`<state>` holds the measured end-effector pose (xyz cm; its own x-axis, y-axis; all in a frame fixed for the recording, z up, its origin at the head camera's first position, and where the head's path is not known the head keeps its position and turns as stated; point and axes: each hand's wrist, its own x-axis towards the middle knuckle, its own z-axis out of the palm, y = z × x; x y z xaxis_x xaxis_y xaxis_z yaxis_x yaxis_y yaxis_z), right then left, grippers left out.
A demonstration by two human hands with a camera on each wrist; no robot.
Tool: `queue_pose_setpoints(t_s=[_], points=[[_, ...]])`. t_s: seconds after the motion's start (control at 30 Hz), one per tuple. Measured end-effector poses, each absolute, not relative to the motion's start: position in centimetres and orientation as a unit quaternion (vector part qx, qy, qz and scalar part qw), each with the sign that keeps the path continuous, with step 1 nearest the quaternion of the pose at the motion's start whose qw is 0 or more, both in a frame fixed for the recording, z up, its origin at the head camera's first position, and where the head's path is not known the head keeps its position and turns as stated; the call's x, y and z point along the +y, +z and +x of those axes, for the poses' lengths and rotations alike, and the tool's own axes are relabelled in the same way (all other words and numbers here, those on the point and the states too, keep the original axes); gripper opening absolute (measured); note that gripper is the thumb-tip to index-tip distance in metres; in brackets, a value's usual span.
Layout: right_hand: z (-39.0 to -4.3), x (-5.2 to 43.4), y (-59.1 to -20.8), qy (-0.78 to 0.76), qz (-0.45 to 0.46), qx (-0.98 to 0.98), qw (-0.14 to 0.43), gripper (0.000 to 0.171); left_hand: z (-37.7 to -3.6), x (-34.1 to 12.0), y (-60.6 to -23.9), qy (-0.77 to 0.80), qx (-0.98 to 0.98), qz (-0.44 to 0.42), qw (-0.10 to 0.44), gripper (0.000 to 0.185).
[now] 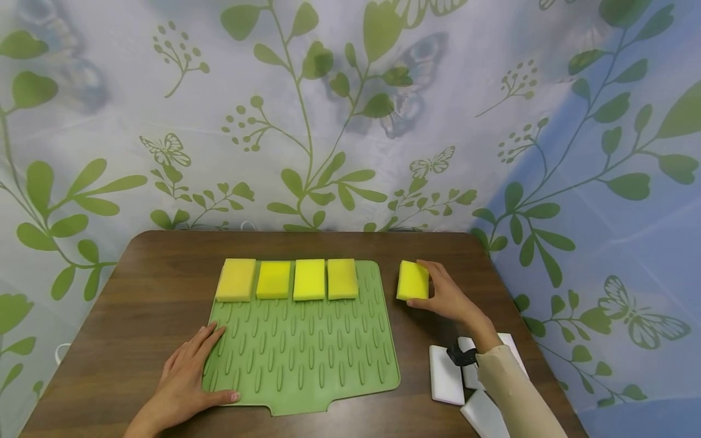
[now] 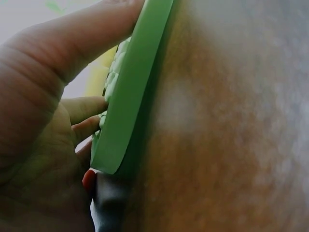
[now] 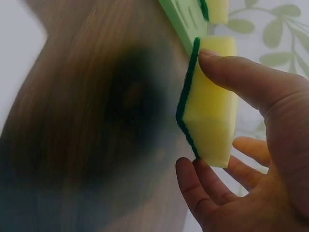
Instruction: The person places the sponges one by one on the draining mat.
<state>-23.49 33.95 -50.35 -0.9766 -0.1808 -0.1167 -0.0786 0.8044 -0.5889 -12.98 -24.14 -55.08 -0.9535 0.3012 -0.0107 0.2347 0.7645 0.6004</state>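
My right hand (image 1: pixel 446 295) grips a yellow sponge (image 1: pixel 413 280) by its edges, to the right of the green ridged mat (image 1: pixel 306 389). The right wrist view shows a dark green scouring layer on the held sponge (image 3: pixel 210 104), with the thumb on one end and fingertips at the other. At the mat's lower left, my left hand (image 1: pixel 183 380) rests with fingers spread, fingertips and thumb over its edge. Along the mat's back edge stand several yellow sponges in a row; the leftmost sponge (image 1: pixel 236 280) is paler, and the rightmost sponge (image 1: pixel 342 278) leaves mat showing beside it.
Several white blocks, among them a white block (image 1: pixel 446 374), lie at the right under the forearm, which partly hides them. A brown wooden table (image 1: pixel 126 316) carries everything. Behind and to the right hangs a leaf-patterned curtain (image 1: pixel 339 121).
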Motion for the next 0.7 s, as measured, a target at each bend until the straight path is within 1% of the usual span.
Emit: queue_pose_setpoints(t_s=[0.47, 0.7], points=[[-25.6, 30.3, -50.9, -0.308, -0.133, 0.937, 0.095, 0.106, -13.0, -24.2, -55.4, 0.313, 0.937, 0.144, 0.051, 0.126], [-26.2, 29.0, -50.8, -0.315, -0.144, 0.932, 0.111, 0.104, -13.0, -24.2, -55.5, 0.318, 0.936, 0.142, 0.054, 0.126]])
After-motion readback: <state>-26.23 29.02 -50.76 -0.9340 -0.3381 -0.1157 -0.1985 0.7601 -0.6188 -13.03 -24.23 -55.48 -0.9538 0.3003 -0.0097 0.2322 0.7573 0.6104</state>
